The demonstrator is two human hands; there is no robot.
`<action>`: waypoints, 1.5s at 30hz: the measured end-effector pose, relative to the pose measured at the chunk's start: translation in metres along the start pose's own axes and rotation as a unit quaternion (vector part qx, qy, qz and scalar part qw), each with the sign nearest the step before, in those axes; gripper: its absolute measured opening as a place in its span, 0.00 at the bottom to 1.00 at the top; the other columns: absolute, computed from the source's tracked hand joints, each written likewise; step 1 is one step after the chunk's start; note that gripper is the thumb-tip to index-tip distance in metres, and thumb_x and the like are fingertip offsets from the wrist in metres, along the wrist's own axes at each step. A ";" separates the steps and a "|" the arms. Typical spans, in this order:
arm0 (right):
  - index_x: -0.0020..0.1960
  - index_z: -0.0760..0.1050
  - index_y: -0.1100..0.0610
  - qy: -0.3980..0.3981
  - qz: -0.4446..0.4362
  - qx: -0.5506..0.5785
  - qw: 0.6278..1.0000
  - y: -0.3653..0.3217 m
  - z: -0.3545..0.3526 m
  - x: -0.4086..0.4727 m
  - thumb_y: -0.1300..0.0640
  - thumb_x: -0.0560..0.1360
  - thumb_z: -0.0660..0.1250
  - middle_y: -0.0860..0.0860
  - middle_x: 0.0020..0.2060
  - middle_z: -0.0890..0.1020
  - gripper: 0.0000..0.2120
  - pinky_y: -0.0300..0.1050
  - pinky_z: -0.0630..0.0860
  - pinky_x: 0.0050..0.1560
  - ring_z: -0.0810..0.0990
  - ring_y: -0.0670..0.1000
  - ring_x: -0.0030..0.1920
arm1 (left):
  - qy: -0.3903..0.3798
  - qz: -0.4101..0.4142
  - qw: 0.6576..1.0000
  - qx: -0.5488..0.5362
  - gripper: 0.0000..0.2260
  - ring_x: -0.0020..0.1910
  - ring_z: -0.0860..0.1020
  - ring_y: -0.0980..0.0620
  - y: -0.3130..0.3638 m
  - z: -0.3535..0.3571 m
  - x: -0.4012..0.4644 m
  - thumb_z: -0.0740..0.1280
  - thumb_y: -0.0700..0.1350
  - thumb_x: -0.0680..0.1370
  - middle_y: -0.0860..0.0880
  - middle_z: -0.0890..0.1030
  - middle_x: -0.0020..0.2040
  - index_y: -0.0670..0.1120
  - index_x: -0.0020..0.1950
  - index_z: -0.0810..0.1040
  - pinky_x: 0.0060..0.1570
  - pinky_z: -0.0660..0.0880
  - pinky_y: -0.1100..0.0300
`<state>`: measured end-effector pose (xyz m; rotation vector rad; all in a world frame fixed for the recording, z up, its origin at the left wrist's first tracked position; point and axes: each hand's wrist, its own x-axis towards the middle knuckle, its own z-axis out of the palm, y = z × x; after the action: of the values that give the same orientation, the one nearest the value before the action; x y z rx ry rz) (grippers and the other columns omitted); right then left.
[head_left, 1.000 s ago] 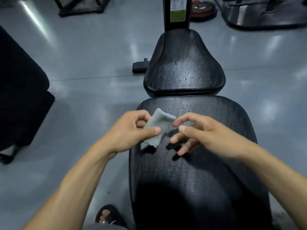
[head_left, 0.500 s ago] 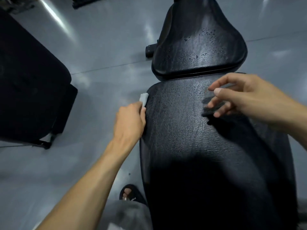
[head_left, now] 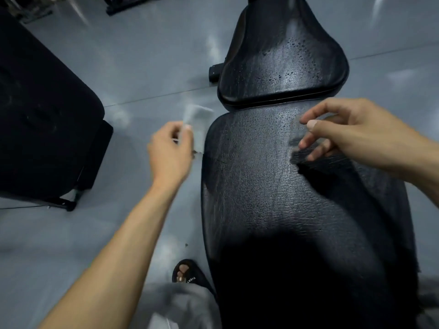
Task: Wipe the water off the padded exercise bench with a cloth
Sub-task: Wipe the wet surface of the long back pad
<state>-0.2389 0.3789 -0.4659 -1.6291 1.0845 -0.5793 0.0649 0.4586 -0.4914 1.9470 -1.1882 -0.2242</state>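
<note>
A black padded bench runs up the middle of the view, with a long back pad (head_left: 273, 186) near me and a seat pad (head_left: 282, 65) beyond it. Water droplets dot the seat pad and the far end of the long pad. My left hand (head_left: 169, 153) pinches a small grey cloth (head_left: 197, 124) beside the long pad's left edge, over the floor. My right hand (head_left: 344, 131) hovers over the pad's upper right part, fingers loosely curled and holding nothing.
Grey glossy floor (head_left: 142, 67) surrounds the bench. A large black padded machine part (head_left: 42, 119) stands at the left. A black knob (head_left: 215, 71) sticks out left of the seat pad. My sandalled foot (head_left: 185, 273) is by the bench's left side.
My left hand carried the cloth from the middle of the pad to its left edge and off over the floor. My right hand let go of the cloth and stayed above the pad.
</note>
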 end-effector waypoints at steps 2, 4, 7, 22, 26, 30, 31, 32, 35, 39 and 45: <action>0.53 0.78 0.53 0.004 0.001 -0.006 1.000 0.002 -0.005 -0.004 0.57 0.82 0.65 0.55 0.42 0.87 0.03 0.59 0.80 0.53 0.87 0.60 0.38 | 0.001 -0.051 0.997 0.061 0.10 0.40 0.84 0.45 -0.006 -0.015 0.016 0.65 0.51 0.79 0.51 0.85 0.41 0.49 0.46 0.83 0.46 0.82 0.46; 0.53 0.77 0.54 0.007 0.011 -0.011 1.000 0.004 -0.010 -0.008 0.58 0.82 0.65 0.56 0.42 0.87 0.03 0.55 0.80 0.49 0.87 0.60 0.38 | -0.064 -0.076 0.980 0.172 0.11 0.40 0.83 0.43 -0.015 -0.020 0.020 0.65 0.49 0.80 0.47 0.85 0.39 0.45 0.44 0.83 0.44 0.81 0.45; 0.52 0.77 0.53 0.009 0.029 -0.030 0.999 0.012 -0.014 -0.011 0.58 0.82 0.65 0.54 0.41 0.87 0.03 0.61 0.81 0.51 0.86 0.60 0.38 | -0.181 -0.145 0.951 0.204 0.10 0.37 0.84 0.45 -0.019 -0.015 0.013 0.68 0.47 0.80 0.46 0.84 0.34 0.45 0.41 0.84 0.46 0.83 0.47; 0.52 0.78 0.49 -0.071 -0.104 -0.204 0.971 -0.010 0.085 0.007 0.56 0.80 0.67 0.44 0.40 0.86 0.04 0.51 0.81 0.50 0.84 0.42 0.38 | -0.317 -0.156 0.933 0.070 0.19 0.27 0.75 0.55 -0.060 -0.032 -0.047 0.68 0.45 0.82 0.55 0.74 0.24 0.50 0.31 0.75 0.40 0.74 0.56; 0.53 0.78 0.49 -0.047 -0.100 -0.202 0.973 -0.011 0.095 0.007 0.56 0.79 0.67 0.44 0.39 0.86 0.05 0.52 0.81 0.51 0.84 0.44 0.38 | -0.181 -0.011 0.972 0.148 0.11 0.37 0.83 0.49 -0.040 -0.020 -0.034 0.66 0.48 0.81 0.51 0.83 0.33 0.46 0.41 0.80 0.44 0.80 0.52; 0.54 0.78 0.50 -0.021 -0.086 -0.210 0.974 -0.011 0.090 0.003 0.57 0.79 0.66 0.44 0.38 0.86 0.05 0.51 0.80 0.52 0.84 0.43 0.36 | -0.126 0.054 0.978 0.155 0.09 0.46 0.83 0.42 -0.019 0.002 -0.012 0.64 0.48 0.80 0.48 0.86 0.42 0.49 0.51 0.84 0.48 0.78 0.49; 0.54 0.78 0.50 -0.020 -0.081 -0.209 0.974 -0.010 0.087 0.003 0.57 0.79 0.66 0.44 0.38 0.86 0.05 0.50 0.80 0.52 0.84 0.43 0.35 | -0.112 0.056 0.980 0.155 0.10 0.48 0.83 0.41 -0.015 0.008 -0.006 0.64 0.49 0.80 0.48 0.86 0.45 0.49 0.53 0.85 0.49 0.78 0.48; 0.54 0.77 0.50 -0.019 -0.075 -0.207 0.975 -0.009 0.083 0.002 0.57 0.79 0.66 0.44 0.38 0.86 0.05 0.49 0.80 0.52 0.84 0.43 0.35 | -0.101 0.054 0.981 0.156 0.10 0.50 0.83 0.41 -0.013 0.014 0.000 0.64 0.49 0.80 0.48 0.87 0.47 0.50 0.54 0.85 0.49 0.78 0.48; 0.54 0.77 0.50 -0.014 -0.056 -0.209 0.976 -0.005 0.069 0.003 0.57 0.80 0.66 0.44 0.38 0.86 0.05 0.47 0.80 0.52 0.84 0.43 0.35 | -0.076 0.034 0.985 0.152 0.10 0.54 0.82 0.38 -0.009 0.033 0.010 0.66 0.48 0.81 0.45 0.87 0.52 0.51 0.59 0.85 0.53 0.79 0.47; 0.53 0.77 0.49 -0.004 -0.038 -0.204 0.978 0.001 0.049 0.005 0.56 0.80 0.65 0.44 0.37 0.86 0.05 0.47 0.80 0.51 0.84 0.43 0.34 | -0.054 0.025 0.991 0.121 0.12 0.57 0.81 0.41 -0.005 0.049 0.022 0.65 0.48 0.83 0.47 0.86 0.56 0.54 0.64 0.82 0.55 0.75 0.53; 0.54 0.77 0.48 0.022 -0.042 -0.200 0.979 0.006 0.019 -0.005 0.54 0.80 0.65 0.43 0.37 0.85 0.04 0.49 0.79 0.52 0.83 0.42 0.36 | -0.090 0.021 0.989 0.111 0.11 0.58 0.79 0.40 0.008 0.075 0.044 0.61 0.48 0.84 0.46 0.85 0.56 0.52 0.63 0.80 0.57 0.74 0.50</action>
<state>-0.2278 0.3922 -0.4773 -2.0246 1.2260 -0.4723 0.0432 0.3801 -0.5226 2.1262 -1.4230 -0.2589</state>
